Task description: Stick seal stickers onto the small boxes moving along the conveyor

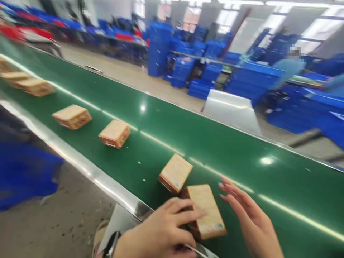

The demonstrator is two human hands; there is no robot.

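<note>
A flat, pale tan carton (208, 211) with reddish-brown sides lies on the green conveyor belt (228, 143), close to the near rail. My left hand (163, 225), with a dark watch at the wrist, reaches over its left side. The outstretched fingers are slightly blurred and overlap the carton's top; the lower ones are bent and partly hidden. Right of the carton, my right hand (249, 215) is open, fingers apart and holding nothing, with a gap to the carton. A second similar carton (176, 172) sits just beyond, at the first one's far left corner.
More cartons (115, 133) lie spaced along the belt toward the upper left. A metal rail (107, 188) borders the near side. Beyond the belt stand a metal chute (229, 107), stacks of blue crates (159, 48) and a person in light blue (288, 68). Blue sheeting (27, 175) is at left.
</note>
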